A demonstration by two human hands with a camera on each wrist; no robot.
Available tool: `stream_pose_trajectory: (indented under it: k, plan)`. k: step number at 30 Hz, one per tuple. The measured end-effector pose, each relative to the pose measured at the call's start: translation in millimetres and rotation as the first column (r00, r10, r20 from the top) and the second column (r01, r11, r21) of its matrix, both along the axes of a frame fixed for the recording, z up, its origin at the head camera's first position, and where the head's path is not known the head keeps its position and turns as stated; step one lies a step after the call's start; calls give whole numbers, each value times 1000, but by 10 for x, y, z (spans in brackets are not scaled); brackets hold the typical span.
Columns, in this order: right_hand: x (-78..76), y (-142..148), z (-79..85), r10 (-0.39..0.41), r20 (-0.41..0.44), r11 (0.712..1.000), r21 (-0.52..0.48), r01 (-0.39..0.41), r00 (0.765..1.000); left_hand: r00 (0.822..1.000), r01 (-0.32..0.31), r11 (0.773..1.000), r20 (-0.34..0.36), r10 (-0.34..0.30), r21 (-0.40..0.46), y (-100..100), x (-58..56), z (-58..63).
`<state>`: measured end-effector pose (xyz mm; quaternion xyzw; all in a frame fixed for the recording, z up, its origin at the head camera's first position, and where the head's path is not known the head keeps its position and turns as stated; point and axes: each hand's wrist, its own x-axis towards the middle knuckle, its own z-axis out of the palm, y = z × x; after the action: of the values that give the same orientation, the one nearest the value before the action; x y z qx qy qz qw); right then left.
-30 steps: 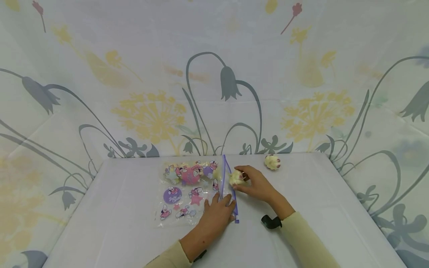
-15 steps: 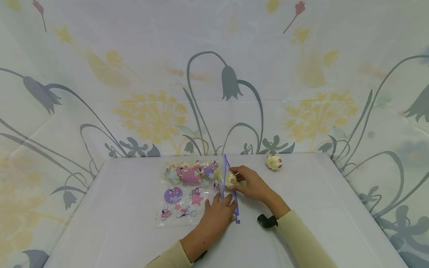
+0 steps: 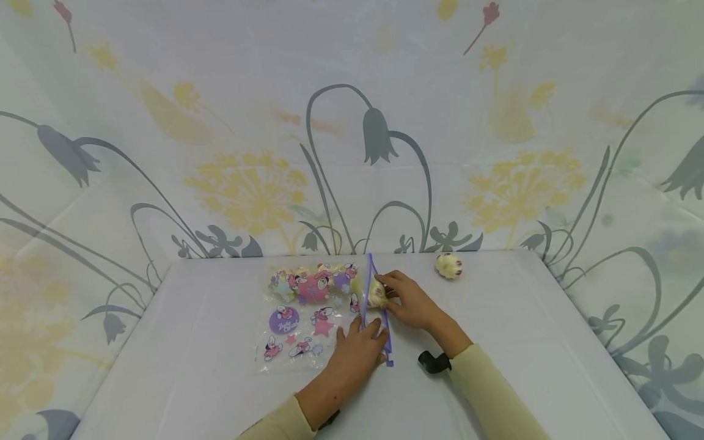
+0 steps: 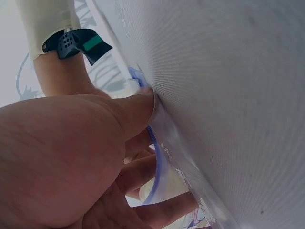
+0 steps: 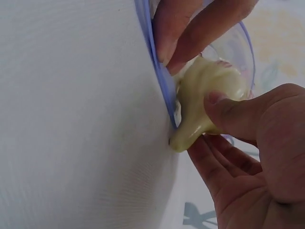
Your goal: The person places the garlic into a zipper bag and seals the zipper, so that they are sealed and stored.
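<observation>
A clear zip bag [image 3: 327, 344] with pink and purple cartoon prints lies flat, its purple-edged mouth [image 5: 164, 93] gaping to the right. My left hand [image 3: 352, 354] rests on the bag near the mouth, fingers spread; in the right wrist view two of its fingertips [image 5: 167, 55] press the lower lip. With thumb and fingers, my right hand [image 3: 411, 300] holds a cream garlic bulb [image 5: 209, 86] with reddish marks, partly inside the mouth. Its stubby stem points out towards the right hand. More pale lumps show through the bag's upper part, mostly hidden by the print.
Another garlic bulb [image 3: 448, 266] lies on the white table [image 3: 209, 330] at the back right. A floral cloth [image 3: 352, 201] hangs behind the table and along its sides. A black camera mount [image 3: 434, 362] is on the right wrist.
My right hand has moved left, bringing the garlic bulb from just outside the bag's mouth to partly inside it. The left hand has stayed in place on the bag.
</observation>
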<state>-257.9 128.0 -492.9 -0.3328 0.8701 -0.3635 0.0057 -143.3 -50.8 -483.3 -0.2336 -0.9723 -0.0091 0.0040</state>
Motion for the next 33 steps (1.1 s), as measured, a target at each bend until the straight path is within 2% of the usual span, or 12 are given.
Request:
stream_pose_trajectory:
  k: [11,17,22,28,33]
  plan:
    - [-10,-105,-42,-34,16,999,35,34,999,1000,-3,1000,-8,3,8,14,-32,-50]
    - [-44,-172,-34,-64,-10,996,56,65,998,1000,-7,1000,15,7,11,11,-34,-9]
    - [-55,-256,-3,-89,28,996,33,88,996,1000,-2,1000,12,2,17,0,-21,5]
    - [-100,-348,-21,-113,20,993,24,112,993,1000,9,1000,-16,-8,30,10,-3,-6]
    - [-138,-378,-7,-133,60,991,11,132,989,1000,9,1000,-9,-9,15,8,-1,5]
